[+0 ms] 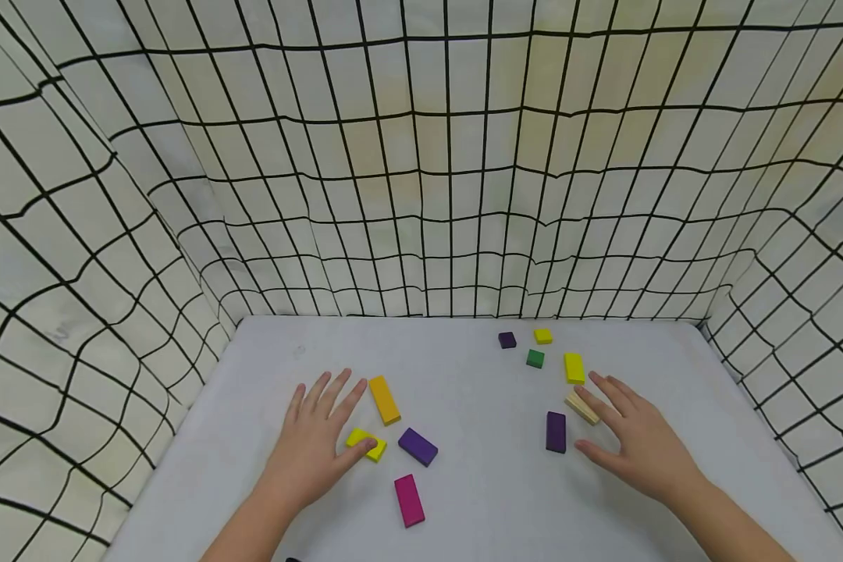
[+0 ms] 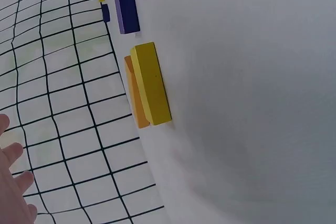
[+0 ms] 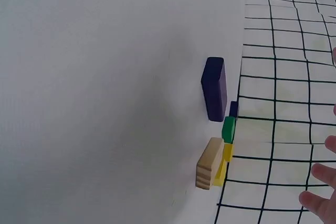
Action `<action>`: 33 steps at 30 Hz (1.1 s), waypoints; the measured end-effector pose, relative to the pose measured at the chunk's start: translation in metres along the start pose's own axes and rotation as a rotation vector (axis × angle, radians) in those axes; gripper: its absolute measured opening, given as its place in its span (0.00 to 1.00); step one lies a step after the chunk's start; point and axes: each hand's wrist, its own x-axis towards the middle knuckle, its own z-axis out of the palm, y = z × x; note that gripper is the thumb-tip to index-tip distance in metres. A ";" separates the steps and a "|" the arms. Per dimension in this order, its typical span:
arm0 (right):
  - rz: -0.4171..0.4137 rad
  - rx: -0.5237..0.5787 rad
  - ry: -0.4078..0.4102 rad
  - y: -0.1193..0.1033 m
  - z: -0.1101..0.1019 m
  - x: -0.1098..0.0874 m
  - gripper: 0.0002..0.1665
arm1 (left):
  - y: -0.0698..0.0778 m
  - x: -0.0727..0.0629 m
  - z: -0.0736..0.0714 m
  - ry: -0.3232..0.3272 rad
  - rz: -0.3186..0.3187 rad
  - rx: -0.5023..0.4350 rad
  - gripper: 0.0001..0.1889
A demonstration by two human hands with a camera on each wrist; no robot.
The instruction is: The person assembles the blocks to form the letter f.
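Fingers spread, my left hand [image 1: 312, 449] hovers over the left part of the table, its thumb overlapping a yellow block [image 1: 367, 444] in the head view. Around it lie an orange block [image 1: 384, 400], a purple block [image 1: 417, 447] and a magenta block [image 1: 410, 500]. On the other side my right hand [image 1: 639, 445] is also spread and holds nothing. Its fingertips overlap a bare wooden block [image 1: 581, 408]. A dark purple block [image 1: 556, 432] lies left of its thumb, and a yellow block [image 1: 574, 368] lies beyond its fingertips. Both wrist views show fingers only at the edge.
Toward the back right of the white table [image 1: 478, 484] lie a small dark cube [image 1: 507, 340], a small yellow block [image 1: 543, 336] and a green cube [image 1: 535, 358]. Black-gridded white walls [image 1: 449, 195] rise behind and along both sides. A dark object [image 1: 293, 559] peeks in at the bottom edge.
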 end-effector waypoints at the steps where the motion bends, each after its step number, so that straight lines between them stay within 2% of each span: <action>1: -0.007 0.012 0.004 -0.001 0.001 0.001 0.47 | 0.001 -0.001 0.001 -0.005 -0.003 -0.011 0.45; 5: -0.011 0.060 0.005 -0.005 0.006 0.002 0.45 | 0.003 -0.004 0.003 -0.011 -0.016 -0.054 0.46; 10: 0.037 0.124 -0.051 -0.015 0.009 0.004 0.41 | 0.007 -0.008 0.006 -0.015 -0.039 -0.127 0.45; 15: 0.083 0.197 -0.100 -0.028 0.011 0.008 0.38 | 0.013 -0.012 0.009 -0.050 -0.087 -0.228 0.42; 23: 0.121 0.285 -0.178 -0.043 0.022 0.017 0.32 | 0.023 -0.014 0.016 -0.159 -0.195 -0.348 0.37; 28: 0.094 0.377 -0.240 -0.054 0.029 0.024 0.30 | 0.027 -0.018 0.021 -0.226 -0.221 -0.391 0.36; 33: 0.074 0.456 -0.322 -0.069 0.035 0.030 0.31 | 0.030 -0.022 0.024 -0.328 -0.261 -0.479 0.36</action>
